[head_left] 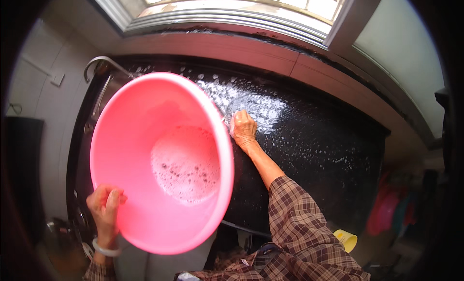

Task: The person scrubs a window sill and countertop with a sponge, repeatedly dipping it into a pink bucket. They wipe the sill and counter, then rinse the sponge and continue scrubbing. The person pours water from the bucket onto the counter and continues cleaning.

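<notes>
A large pink plastic basin (126,136) is tilted over the left part of the black countertop (319,170). Foamy water (186,172) with bubbles lies in its bottom. My left hand (105,203) grips the basin's rim at the lower left, fingers curled over the edge; a pale bracelet circles that wrist. Just right of the basin, my right hand (245,128) is closed and pressed down on the wet counter. Something pale seems to show at its fingers, too hidden to name. White suds (270,109) spread across the counter around and beyond this hand.
A curved metal faucet (107,60) and part of a sink (104,90) show behind the basin at left. A window with a metal frame (227,15) runs along the back wall. A yellow cup-like container (346,240) is below the counter's near edge at right.
</notes>
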`<state>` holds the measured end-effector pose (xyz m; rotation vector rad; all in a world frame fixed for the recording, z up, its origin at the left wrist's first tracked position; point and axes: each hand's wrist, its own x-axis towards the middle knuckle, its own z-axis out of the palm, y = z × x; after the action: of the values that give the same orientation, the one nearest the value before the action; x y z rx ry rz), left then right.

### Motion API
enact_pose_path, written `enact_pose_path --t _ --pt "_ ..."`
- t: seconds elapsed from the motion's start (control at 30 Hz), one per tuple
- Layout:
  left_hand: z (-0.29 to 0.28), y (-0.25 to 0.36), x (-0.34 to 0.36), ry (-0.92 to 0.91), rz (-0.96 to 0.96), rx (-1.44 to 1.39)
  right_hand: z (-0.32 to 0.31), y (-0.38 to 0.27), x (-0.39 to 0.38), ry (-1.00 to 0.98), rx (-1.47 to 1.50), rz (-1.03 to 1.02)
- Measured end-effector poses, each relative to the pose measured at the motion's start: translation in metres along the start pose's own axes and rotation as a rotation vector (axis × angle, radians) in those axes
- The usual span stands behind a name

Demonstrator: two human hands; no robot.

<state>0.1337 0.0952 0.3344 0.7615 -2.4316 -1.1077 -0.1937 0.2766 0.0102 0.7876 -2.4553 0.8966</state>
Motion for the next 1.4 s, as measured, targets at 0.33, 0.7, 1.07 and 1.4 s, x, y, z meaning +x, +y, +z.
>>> enact_pose_path --t 0.33,0.7,1.07,1.4 --pt "-0.005 -0.027 0.019 0.031 0.23 -0.025 -0.102 -0.011 0.024 -0.045 0.401 0.368" --pt "-0.008 -0.034 0.015 0.113 0.356 -0.03 -0.275 -0.219 0.115 0.006 0.608 0.014" --pt "-0.029 -0.073 0.049 0.144 0.29 0.09 -0.228 -0.278 0.101 -0.697 0.043 -0.302" --pt "-0.043 -0.071 0.056 0.107 0.237 0.17 -0.22 -0.268 0.089 -0.67 -0.047 -0.456"
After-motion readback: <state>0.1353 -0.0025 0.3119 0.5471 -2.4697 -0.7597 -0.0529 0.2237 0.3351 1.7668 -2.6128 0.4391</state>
